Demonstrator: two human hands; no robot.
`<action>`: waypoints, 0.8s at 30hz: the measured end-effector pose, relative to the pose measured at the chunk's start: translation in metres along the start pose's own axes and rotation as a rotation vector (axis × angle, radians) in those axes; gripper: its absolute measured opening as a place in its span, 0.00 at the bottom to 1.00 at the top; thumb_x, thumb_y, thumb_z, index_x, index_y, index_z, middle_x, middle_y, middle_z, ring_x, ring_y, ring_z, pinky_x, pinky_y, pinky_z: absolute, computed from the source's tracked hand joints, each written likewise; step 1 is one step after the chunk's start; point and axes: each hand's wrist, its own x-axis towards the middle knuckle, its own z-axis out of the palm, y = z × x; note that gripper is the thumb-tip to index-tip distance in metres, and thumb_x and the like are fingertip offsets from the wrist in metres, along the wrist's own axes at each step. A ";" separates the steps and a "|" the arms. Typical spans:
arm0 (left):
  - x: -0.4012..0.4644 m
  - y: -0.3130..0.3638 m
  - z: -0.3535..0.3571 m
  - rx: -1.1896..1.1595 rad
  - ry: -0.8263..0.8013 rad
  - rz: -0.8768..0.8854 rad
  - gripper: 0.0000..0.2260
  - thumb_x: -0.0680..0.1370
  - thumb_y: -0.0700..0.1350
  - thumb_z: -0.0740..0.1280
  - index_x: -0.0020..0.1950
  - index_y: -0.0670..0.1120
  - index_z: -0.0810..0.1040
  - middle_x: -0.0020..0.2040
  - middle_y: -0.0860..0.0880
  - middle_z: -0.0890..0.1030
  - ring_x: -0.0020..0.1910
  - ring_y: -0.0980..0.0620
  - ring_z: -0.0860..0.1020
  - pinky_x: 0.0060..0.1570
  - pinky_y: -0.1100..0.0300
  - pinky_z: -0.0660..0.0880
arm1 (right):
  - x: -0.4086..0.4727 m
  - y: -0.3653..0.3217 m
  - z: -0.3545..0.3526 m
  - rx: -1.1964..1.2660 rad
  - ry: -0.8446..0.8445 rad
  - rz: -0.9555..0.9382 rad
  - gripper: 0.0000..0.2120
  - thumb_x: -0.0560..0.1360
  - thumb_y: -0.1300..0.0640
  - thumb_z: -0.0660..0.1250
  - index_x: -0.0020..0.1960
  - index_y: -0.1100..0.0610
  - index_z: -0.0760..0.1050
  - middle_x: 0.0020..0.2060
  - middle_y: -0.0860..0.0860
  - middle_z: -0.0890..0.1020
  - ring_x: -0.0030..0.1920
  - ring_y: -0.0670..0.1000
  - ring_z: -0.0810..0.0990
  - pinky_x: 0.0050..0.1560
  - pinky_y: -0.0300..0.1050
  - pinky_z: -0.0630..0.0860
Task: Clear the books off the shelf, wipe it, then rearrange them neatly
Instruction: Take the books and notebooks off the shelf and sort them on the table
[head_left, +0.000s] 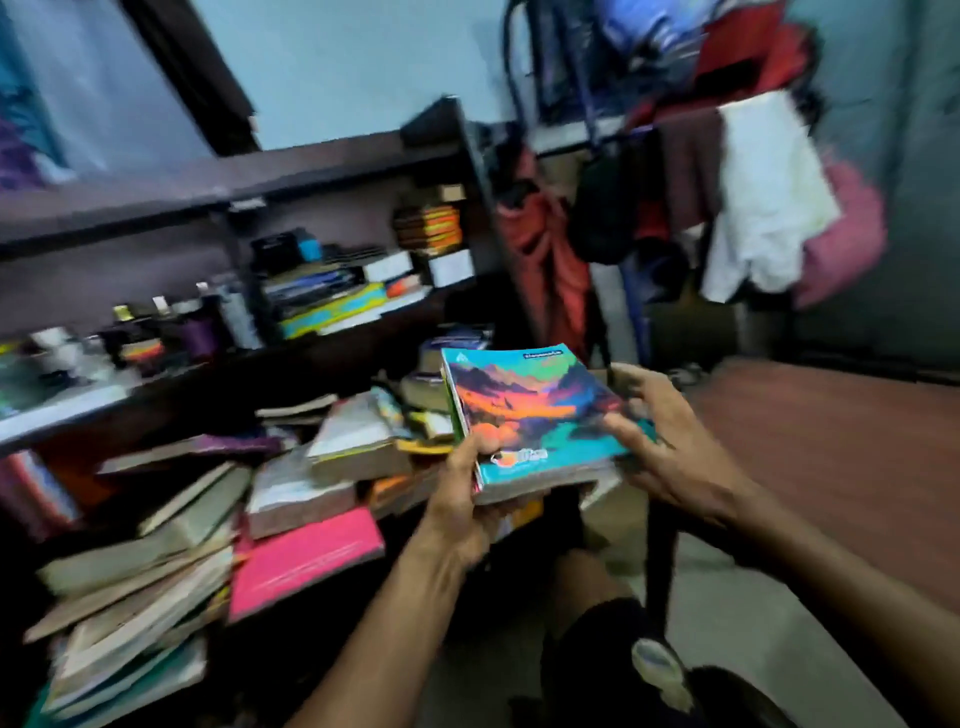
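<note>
- Left hand (470, 512) and right hand (670, 447) grip a small stack of books (530, 415) from either side, mid-air.
- Left: a toppled book pile (218, 519) below the dark shelf (208, 182).

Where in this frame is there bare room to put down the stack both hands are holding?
Bare floor lies below the right hand, beside the reddish mat. The lower shelf left of the held stack is heaped with books; the upper shelf is also crowded.
</note>
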 end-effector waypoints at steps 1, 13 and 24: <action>0.011 -0.015 0.009 0.000 -0.048 -0.015 0.10 0.72 0.46 0.68 0.49 0.43 0.82 0.49 0.42 0.85 0.42 0.45 0.84 0.35 0.54 0.81 | -0.004 0.015 -0.016 0.112 0.016 0.215 0.37 0.74 0.27 0.61 0.73 0.51 0.67 0.69 0.49 0.74 0.67 0.46 0.73 0.68 0.48 0.70; 0.187 -0.103 0.130 0.581 -0.322 0.199 0.31 0.71 0.41 0.75 0.69 0.59 0.67 0.57 0.48 0.84 0.55 0.49 0.82 0.54 0.52 0.80 | -0.019 0.154 -0.077 0.061 0.535 0.349 0.30 0.73 0.63 0.75 0.71 0.55 0.68 0.60 0.45 0.80 0.59 0.37 0.79 0.57 0.30 0.74; 0.249 -0.201 0.156 0.878 -0.319 0.195 0.45 0.79 0.45 0.72 0.77 0.67 0.40 0.64 0.63 0.76 0.60 0.67 0.77 0.57 0.69 0.72 | -0.032 0.255 -0.083 -0.082 0.487 0.567 0.37 0.72 0.50 0.75 0.74 0.46 0.58 0.65 0.37 0.71 0.64 0.37 0.69 0.60 0.24 0.64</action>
